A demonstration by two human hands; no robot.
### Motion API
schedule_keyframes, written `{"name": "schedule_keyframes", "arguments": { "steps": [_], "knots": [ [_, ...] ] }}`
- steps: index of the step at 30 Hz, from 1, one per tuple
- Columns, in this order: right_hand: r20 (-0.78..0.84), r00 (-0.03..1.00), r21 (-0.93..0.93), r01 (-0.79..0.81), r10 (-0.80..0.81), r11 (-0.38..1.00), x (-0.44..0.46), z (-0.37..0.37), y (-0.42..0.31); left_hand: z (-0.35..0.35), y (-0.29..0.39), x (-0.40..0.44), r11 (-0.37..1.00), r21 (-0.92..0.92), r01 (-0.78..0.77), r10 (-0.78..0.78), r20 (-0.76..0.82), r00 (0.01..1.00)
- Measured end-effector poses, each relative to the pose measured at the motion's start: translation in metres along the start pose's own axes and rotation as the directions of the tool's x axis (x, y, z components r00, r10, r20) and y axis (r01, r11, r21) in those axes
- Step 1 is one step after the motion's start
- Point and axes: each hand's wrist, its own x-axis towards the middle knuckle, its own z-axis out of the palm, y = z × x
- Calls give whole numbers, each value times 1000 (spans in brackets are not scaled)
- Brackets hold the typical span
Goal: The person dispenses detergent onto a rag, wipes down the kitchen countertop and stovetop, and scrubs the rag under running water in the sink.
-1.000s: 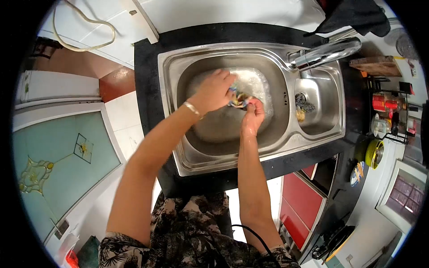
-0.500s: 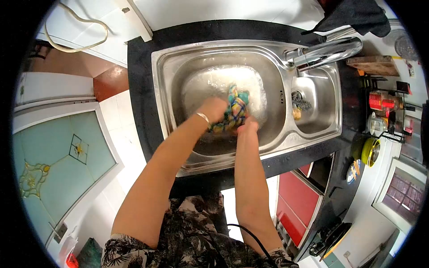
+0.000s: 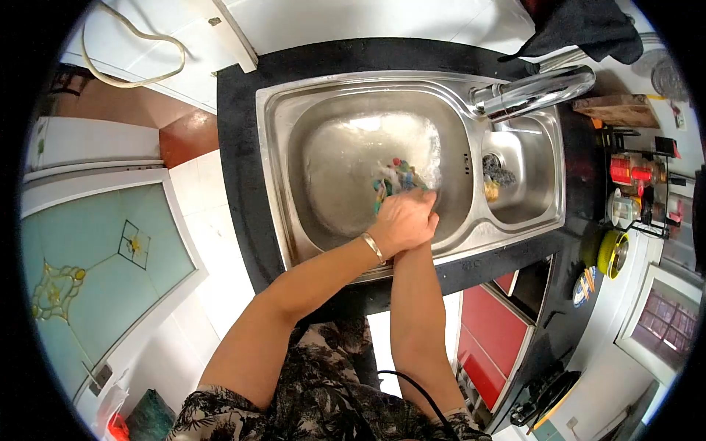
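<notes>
The patterned cloth [image 3: 397,178] lies bunched in the large basin [image 3: 305,165], toward its near right part. The person's left hand [image 3: 404,220], with a bangle [image 3: 373,248] at its wrist, is curled at the cloth's near end; whether its fingers grasp it cannot be told. The left hand covers the right hand, so the state of those fingers cannot be told either. Right of the large basin, a dark scourer [image 3: 500,173] sits in the small basin [image 3: 533,176]; the faucet [image 3: 540,93] stands at the large basin's far right corner.
</notes>
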Motion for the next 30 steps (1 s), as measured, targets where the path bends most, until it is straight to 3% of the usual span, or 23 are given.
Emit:
{"name": "schedule_keyframes", "arguments": {
  "steps": [2, 6, 7, 9, 10, 12, 13, 16, 17, 18, 20, 21, 23, 25, 28, 29, 30],
  "knots": [
    [81, 997, -1, 3, -3, 1000, -1, -1, 6, -1, -15, 3, 1000, 17, -19, 19, 0, 1000],
    [-84, 996, -192, 13, -30, 981, 16, 20, 17, 7, -61, 21, 998, 59, -14, 16, -35, 999],
    [-128, 990, -232, 35, -66, 972, 18, 24, 19, 10, -70, 25, 994, 101, -30, 45, -144, 989],
    [-242, 948, -339, 118, -207, 933, 23, 22, 20, -5, -96, 42, 942, 269, 201, -217, 30, 976],
    [-305, 905, -411, 155, -296, 898, 25, 21, 18, -20, -112, 47, 929, 219, 298, -324, 92, 942],
    [-403, 787, -536, 210, -467, 818, 29, 18, 22, -35, -146, 54, 849, 249, 465, -473, -31, 881],
    [-340, 692, -561, 394, -636, 728, 24, 20, 18, -44, -162, 57, 840, 269, 471, -498, 40, 866],
    [-745, 499, -378, 231, -443, 896, 14, 36, 5, -21, -169, 38, 729, 491, 477, -361, -316, 877],
    [-771, 497, -273, 306, -398, 912, 35, 6, 13, -13, -164, 33, 759, 540, 364, -353, -128, 927],
    [-792, 525, -222, 227, -311, 948, 33, 10, 10, -5, -157, 28, 798, 551, 244, -332, 64, 941],
    [-820, 558, -117, 58, -130, 991, 23, 24, 4, 8, -154, 26, 896, 443, 14, -253, 484, 838],
    [-842, 526, -79, 101, -121, 992, 25, 14, 3, -18, -135, 32, 894, 447, -37, -270, 602, 751],
    [-881, 463, 0, 195, -92, 981, 37, -21, 4, -32, -148, 35, 833, 441, 334, -477, 269, 837],
    [-852, 513, -13, 182, -106, 983, 42, -25, 5, -33, -168, 42, 706, 358, 611, -640, -45, 767],
    [-751, 660, -17, 30, -32, 999, 21, 38, 2, -6, -131, 32, 774, 338, 536, -575, 19, 818],
    [-703, 712, -26, -39, 9, 999, 11, 63, -2, 32, -154, 23, 902, 309, 301, -331, 47, 942],
    [-636, 771, -7, -39, 26, 999, 16, 55, -2, 14, -118, 27, 912, 204, 355, -383, 119, 916]
  ]
}}
